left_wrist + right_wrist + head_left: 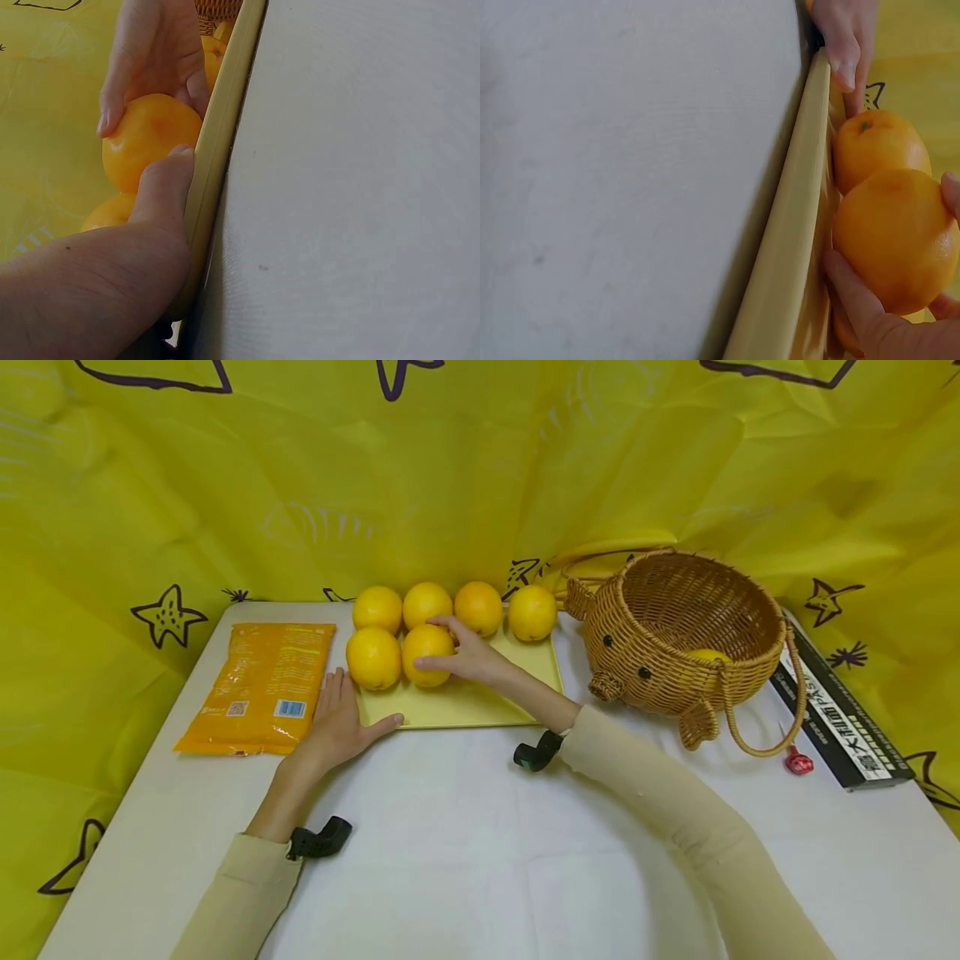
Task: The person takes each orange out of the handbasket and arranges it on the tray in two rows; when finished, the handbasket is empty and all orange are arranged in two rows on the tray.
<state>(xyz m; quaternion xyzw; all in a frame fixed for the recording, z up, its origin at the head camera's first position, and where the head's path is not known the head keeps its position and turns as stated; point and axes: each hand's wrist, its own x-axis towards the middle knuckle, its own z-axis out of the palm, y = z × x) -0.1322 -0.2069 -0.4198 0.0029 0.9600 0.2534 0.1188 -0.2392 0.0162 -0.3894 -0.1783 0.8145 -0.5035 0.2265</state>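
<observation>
Several oranges stand in two rows on a pale yellow tray [495, 714]. My right hand [472, 652] holds the right-hand orange [426, 670] of the front row, thumb on its near side and fingers round its far side. In the right wrist view that orange [896, 240] sits between thumb and fingers, against its neighbour [877, 146]. My left hand [333, 722] rests at the tray's front left corner, fingers straight along its left side and thumb stretched over the front rim. Beside it the front-left orange [373, 660] stands on the tray.
Left of the tray lies an orange plastic packet [262, 689]. A wicker basket [637, 668] with an animal face stands on the right, with a yellow fruit [708, 655] partly visible inside. Beyond it are a black-and-white box [847, 718] and a red-wrapped lollipop [798, 762].
</observation>
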